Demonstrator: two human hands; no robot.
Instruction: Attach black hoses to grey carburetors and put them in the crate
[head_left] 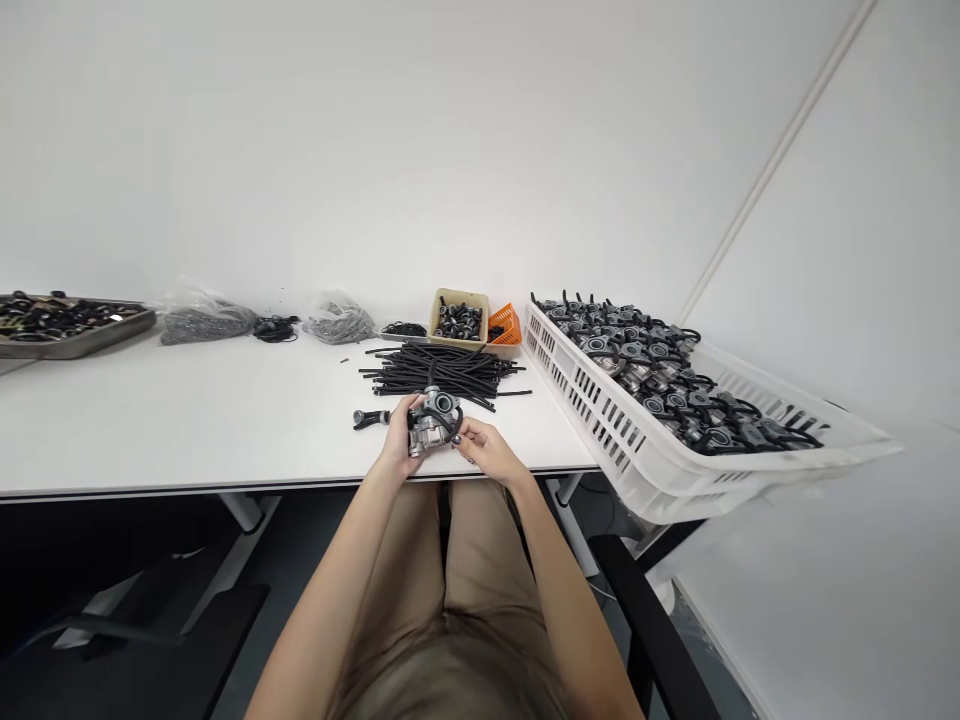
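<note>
Carb (429, 432) at 12 o'clock looks hosed already, left hand (397, 438) curled round it, right hand (487, 450) pinched by its hose (453, 433) (can't tell if gripping), crate (697, 488) at 2 stacked, loose tubes (442, 370) left.

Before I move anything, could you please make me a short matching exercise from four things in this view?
Things:
1. Orange basket
2. Metal part
3. Metal tray
4. Black tubes

Places:
A. Held in the left hand
B. Loosely piled on the white table
C. Just to the right of the cream bin
D. At the far left of the view, partly cut off by the picture's edge

Right pairs: 1-C, 2-A, 3-D, 4-B.
</note>
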